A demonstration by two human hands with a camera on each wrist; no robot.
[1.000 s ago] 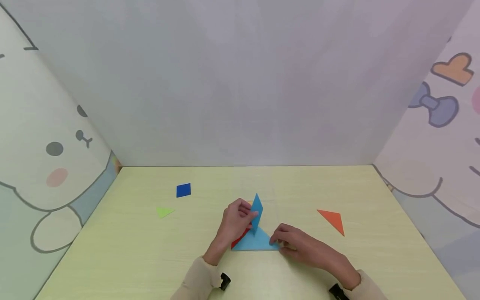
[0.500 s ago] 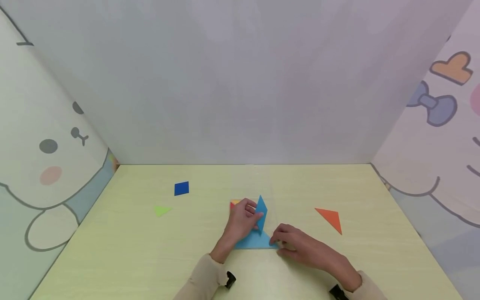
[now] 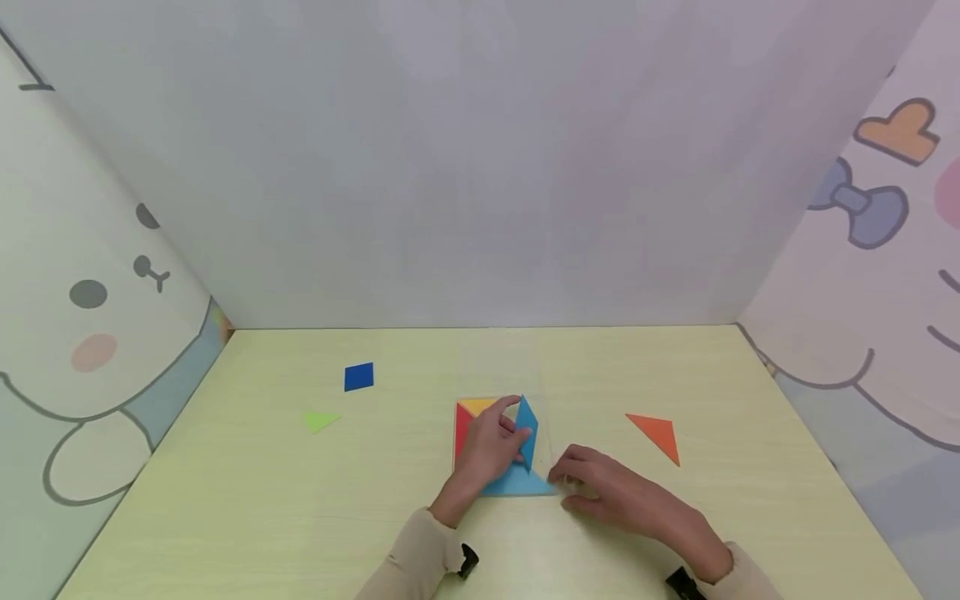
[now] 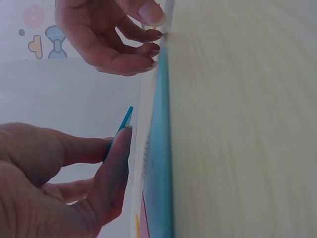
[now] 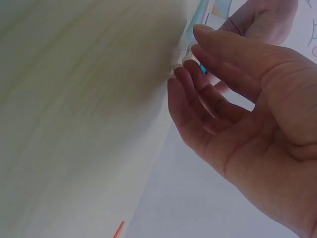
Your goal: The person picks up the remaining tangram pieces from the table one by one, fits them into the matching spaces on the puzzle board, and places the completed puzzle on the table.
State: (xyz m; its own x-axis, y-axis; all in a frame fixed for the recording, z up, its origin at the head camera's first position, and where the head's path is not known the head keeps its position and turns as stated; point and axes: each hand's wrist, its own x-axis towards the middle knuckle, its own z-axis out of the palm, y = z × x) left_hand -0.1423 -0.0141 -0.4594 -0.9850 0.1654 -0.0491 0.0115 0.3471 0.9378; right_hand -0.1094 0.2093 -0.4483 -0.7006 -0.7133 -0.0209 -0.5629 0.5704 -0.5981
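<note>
Between thumb and fingers my left hand pinches a blue parallelogram tangram piece, tilted up on edge over a shallow tray. A light blue triangle lies along the tray's near side. Part of a red triangle and a yellow piece show behind the left hand, which hides the tray's middle. My right hand has loosely bent fingers at the tray's near right corner and holds nothing. In the left wrist view, the parallelogram stands apart from the light blue triangle.
On the pale wooden table lie a dark blue four-sided piece and a light green triangle to the left. An orange triangle lies to the right. A plain back wall stands beyond the table.
My left hand has shifted right over the tray with the parallelogram, uncovering more of the red and yellow pieces. My right fingers have drawn back slightly from the light blue triangle's corner.
</note>
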